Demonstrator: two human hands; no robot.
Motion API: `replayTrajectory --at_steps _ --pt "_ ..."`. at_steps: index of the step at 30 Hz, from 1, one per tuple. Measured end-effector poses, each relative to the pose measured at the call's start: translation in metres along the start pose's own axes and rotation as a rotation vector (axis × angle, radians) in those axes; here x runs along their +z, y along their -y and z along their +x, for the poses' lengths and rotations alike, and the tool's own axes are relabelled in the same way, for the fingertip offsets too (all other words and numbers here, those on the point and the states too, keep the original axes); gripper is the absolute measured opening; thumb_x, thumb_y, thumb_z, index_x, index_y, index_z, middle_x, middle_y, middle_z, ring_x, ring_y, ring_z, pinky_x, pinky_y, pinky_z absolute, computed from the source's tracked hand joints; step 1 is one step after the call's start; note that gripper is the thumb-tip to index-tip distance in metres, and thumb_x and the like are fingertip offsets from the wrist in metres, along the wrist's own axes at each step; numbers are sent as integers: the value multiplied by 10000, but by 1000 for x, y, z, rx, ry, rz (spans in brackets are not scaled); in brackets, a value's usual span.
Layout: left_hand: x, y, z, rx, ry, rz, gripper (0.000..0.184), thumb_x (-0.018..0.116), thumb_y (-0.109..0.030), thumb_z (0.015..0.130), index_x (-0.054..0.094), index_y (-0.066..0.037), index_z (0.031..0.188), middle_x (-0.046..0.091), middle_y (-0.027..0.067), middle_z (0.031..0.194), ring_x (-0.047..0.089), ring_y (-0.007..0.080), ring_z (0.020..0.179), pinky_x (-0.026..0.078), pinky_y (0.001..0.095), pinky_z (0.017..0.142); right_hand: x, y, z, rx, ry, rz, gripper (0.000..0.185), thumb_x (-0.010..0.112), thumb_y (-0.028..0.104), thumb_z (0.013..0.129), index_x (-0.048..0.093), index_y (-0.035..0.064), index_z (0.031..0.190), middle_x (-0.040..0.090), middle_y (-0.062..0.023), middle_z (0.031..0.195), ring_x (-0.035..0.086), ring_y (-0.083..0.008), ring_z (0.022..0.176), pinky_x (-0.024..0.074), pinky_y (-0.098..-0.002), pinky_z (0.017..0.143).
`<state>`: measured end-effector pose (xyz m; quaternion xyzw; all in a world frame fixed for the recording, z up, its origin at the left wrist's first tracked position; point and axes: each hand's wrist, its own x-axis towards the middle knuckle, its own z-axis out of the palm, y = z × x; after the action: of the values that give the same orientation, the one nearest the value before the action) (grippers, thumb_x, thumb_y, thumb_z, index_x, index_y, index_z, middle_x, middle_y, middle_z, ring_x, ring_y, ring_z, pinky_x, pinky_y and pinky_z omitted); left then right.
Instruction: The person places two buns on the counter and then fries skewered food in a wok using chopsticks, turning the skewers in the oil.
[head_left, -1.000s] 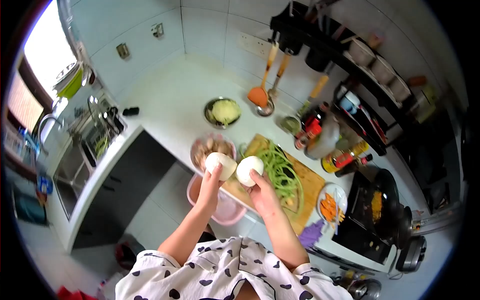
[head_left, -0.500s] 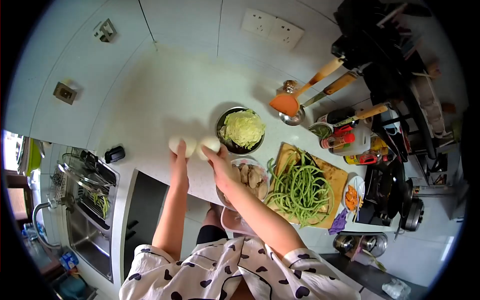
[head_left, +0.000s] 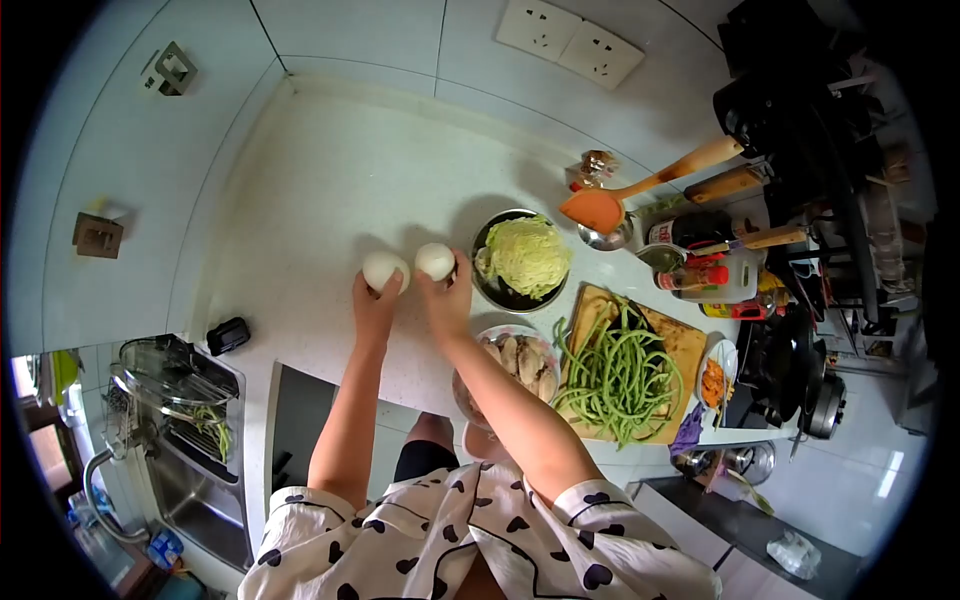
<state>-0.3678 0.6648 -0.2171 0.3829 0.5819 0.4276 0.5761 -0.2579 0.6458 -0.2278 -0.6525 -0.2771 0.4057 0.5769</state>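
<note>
My left hand (head_left: 376, 305) grips a round white item (head_left: 385, 271) over the white countertop (head_left: 310, 190). Just to its right, my right hand (head_left: 446, 292) has its fingers around a second round white item (head_left: 434, 260). The two pieces are apart. Beside my right hand stands a metal bowl with a pale green cabbage (head_left: 524, 258). Below that, partly behind my right forearm, is a bowl of pale brown pieces (head_left: 520, 365). Long green beans (head_left: 622, 380) lie heaped on a wooden cutting board (head_left: 688, 350).
At the left is a sink (head_left: 200, 505) with a glass lid (head_left: 165, 375) beside it, near a small black object (head_left: 228, 336). On the right are an orange spatula (head_left: 597, 208), bottles (head_left: 690, 279), a plate of orange pieces (head_left: 715, 385) and a wok (head_left: 785, 365).
The view has swung toward the counter's left corner. Both hands, still holding the white pieces, have moved from above the bowl and board to the counter left of the cabbage.
</note>
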Motion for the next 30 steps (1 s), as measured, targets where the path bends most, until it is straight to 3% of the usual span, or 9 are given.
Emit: replayTrajectory --at_steps 6,11,15,18,21,22,25,27,30 --pt "20 27 14 219 107 194 546 726 -139 728 477 11 1191 513 155 1174 518 238 1020 428 339 850 -22 1 7 25 -48 -30 650 655 31 762 311 -66 1304 439 -214 1246 466 -275 1139 390 -327 953" --pt "20 42 16 400 133 503 734 745 -109 689 378 -7 1317 473 201 1244 433 344 1146 339 413 976 -27 -17 11 -45 -36 -269 664 612 54 791 254 -100 1328 374 -238 1322 386 -304 1227 329 -376 1013" --pt "26 19 -7 503 11 503 689 675 -93 746 343 -23 1345 409 183 1312 360 343 1216 267 423 1027 -37 8 -15 -88 -53 -413 599 582 83 825 277 -71 1318 374 -212 1313 355 -284 1246 299 -373 1025" --pt "27 -1 -25 469 -52 455 605 608 -83 791 353 -34 1338 358 175 1350 327 342 1240 251 418 1036 -46 28 -39 34 -63 30 369 536 104 881 416 -33 1202 500 -151 1134 485 -203 1057 400 -305 878" --pt "40 -16 -41 504 -28 428 545 561 -81 821 366 -40 1329 335 173 1360 312 337 1248 243 412 1041 -72 42 -51 130 1 195 166 470 134 938 509 7 1037 556 -70 866 500 -109 757 407 -231 684" --pt "47 -21 -47 521 -15 429 533 554 -78 826 371 -40 1326 336 173 1357 309 335 1250 239 411 1044 -77 52 -56 79 -35 207 195 416 161 972 544 14 960 544 -24 700 427 -69 586 376 -206 581" --pt "70 -34 -65 496 48 382 475 502 -104 868 383 -44 1325 333 165 1364 291 312 1274 225 396 1056 -106 70 -61 168 -23 367 210 414 183 979 548 21 986 547 -28 701 435 -72 578 381 -211 585" --pt "82 -42 -76 418 127 269 440 443 -146 909 381 -51 1334 325 153 1377 273 287 1295 213 380 1066 -132 89 -68 216 -27 394 258 420 184 978 538 21 1138 604 -51 841 542 -97 744 435 -225 704" --pt "92 -57 -98 248 275 6 445 335 -239 953 354 -60 1359 293 131 1408 221 256 1327 168 374 1079 -178 104 -79 158 -36 521 353 450 169 961 445 48 1293 592 -80 1130 545 -136 998 426 -263 847"
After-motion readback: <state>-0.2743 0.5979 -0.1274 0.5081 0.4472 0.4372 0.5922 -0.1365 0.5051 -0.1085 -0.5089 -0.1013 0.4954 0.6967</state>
